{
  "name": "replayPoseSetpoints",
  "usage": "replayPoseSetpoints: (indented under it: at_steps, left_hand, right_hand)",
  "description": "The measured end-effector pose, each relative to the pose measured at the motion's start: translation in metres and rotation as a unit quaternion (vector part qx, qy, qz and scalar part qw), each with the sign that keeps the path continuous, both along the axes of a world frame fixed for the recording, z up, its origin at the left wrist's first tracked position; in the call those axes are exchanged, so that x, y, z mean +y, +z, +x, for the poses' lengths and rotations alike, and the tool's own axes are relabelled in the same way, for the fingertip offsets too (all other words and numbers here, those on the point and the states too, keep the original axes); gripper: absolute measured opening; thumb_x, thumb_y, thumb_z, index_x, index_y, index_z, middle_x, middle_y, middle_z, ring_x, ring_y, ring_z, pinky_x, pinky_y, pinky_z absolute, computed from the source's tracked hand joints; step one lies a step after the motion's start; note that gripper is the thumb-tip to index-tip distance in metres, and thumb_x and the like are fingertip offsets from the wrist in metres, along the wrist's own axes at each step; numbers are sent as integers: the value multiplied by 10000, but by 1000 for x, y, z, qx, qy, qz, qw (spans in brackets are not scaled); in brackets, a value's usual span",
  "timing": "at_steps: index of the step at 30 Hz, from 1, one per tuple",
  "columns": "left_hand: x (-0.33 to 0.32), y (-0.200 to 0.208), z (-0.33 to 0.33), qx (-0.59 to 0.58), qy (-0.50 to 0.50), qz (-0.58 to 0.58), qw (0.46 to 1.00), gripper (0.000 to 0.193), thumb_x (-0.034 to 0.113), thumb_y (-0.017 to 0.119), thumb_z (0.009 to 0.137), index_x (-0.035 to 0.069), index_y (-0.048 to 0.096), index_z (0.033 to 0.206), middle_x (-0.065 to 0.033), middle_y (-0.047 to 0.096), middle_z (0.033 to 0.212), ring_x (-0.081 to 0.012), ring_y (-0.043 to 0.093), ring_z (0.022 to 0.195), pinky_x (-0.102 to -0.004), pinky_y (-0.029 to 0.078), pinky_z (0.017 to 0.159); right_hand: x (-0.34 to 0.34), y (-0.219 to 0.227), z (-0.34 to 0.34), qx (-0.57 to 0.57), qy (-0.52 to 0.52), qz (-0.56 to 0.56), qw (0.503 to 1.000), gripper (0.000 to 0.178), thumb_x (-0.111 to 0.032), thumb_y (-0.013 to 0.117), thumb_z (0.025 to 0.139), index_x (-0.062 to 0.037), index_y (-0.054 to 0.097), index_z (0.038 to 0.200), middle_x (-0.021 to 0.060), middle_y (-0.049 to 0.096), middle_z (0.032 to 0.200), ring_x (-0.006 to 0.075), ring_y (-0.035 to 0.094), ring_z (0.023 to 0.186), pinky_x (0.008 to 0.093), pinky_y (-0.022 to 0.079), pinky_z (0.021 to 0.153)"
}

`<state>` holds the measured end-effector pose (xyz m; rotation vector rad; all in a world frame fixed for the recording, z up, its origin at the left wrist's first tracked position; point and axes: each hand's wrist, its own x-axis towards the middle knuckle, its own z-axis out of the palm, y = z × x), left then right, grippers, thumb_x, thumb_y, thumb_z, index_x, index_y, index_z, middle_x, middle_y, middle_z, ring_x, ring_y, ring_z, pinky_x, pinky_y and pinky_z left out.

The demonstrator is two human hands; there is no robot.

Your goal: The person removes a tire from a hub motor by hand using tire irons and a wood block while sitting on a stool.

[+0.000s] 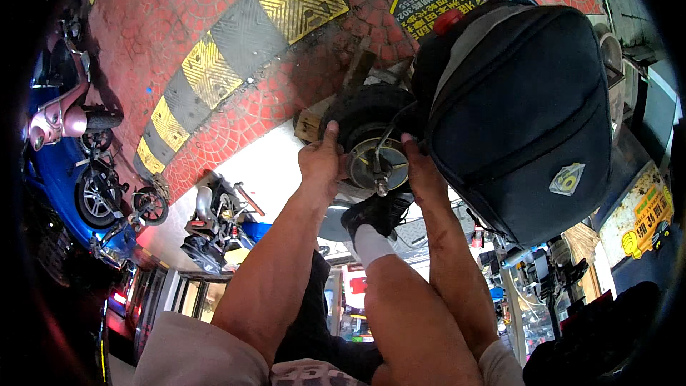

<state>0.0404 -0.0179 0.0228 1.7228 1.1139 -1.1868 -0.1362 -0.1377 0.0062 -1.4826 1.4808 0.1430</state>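
Note:
Between my hands is a small scooter wheel with a black tyre (361,104) and a metal hub (368,161). An axle end (381,187) sticks out of the hub toward me. My left hand (319,163) grips the wheel's left side, its thumb pointing up along the tyre. On the opposite side, my right hand (425,170) is closed on the wheel near a bent metal rod (389,125); its fingers are mostly hidden. Just below the hub is my black shoe (379,213). A wooden block (308,125) sits left of the tyre.
A large dark scooter seat (522,114) crowds my right side. Yellow-and-black ramp pieces (246,39) cross the red paving (193,21) at the far left. Scooter parts (211,225) and a hammer (249,199) lie left of my arm. Parked vehicles stand farther left.

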Motion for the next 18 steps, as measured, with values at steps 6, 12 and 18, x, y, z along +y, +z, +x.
replayPoseSetpoints:
  at_steps: [6,12,18]
  left_hand:
    - [-2,0,0,-3,9,-21,1000,547,565,803,938,50,624,894,-63,645,691,-202,658,552,-381,577,466]
    - [6,-8,-3,10,0,-37,999,567,579,790,942,41,614,957,-66,652,714,-200,657,563,-383,569,472]
    - [-12,0,0,-17,-38,31,999,537,562,763,973,53,595,933,-67,641,711,-206,650,564,-394,567,483]
  right_hand:
    - [5,-4,7,-8,-93,28,995,430,-349,789,976,8,765,1214,161,752,1228,303,688,1067,422,501,974]
    - [2,6,5,-17,-34,2,999,457,-308,785,976,4,727,1305,169,717,1335,305,657,1198,391,474,1048]
    - [3,-6,-1,9,-14,-13,1000,483,-293,791,953,24,711,1309,173,711,1357,312,657,1201,402,476,1047]
